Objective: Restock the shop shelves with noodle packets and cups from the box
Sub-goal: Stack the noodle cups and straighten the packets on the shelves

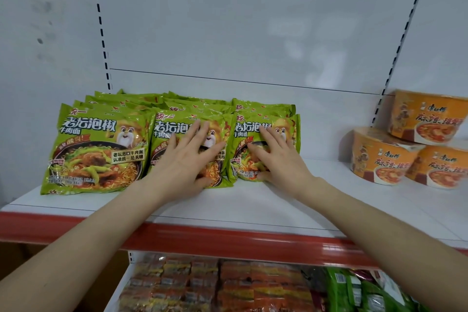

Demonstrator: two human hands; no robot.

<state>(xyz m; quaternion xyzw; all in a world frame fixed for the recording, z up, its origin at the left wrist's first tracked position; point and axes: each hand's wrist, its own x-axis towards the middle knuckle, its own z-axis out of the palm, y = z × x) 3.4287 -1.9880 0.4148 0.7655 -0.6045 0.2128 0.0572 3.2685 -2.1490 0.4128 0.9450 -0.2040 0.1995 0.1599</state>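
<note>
2 bare forearms reach up from the lower corners of the view toward a white shelf [253,208] edged with a red strip [228,240]. Below that strip, nearest the camera, a lower shelf holds tight rows of orange-red packets [220,284] and some green packets [354,289] at the right, all blurred.

On the white shelf stand 3 rows of green noodle packets, each row leaning back with more packets stacked behind the front one. The left hand [187,159] lies flat, fingers spread, on the face of the middle front packet [217,132]; it grips nothing. The right hand [276,159] lies the same way, palm down and fingers splayed, on the right front packet [283,132], its thumb near the packet's lower edge; it too only presses and does not grasp. The left front packet [98,149] is untouched and stands just beside the middle one, their edges meeting.

Well apart to the right, 3 orange noodle bowls [379,157] rest on the same shelf, 2 at the bottom and 1 [428,116] stacked on top, tilted toward the camera.

Behind everything rises the white back panel [228,20], flanked by 2 slotted uprights [101,28], with a ceiling light reflected high on it.
</note>
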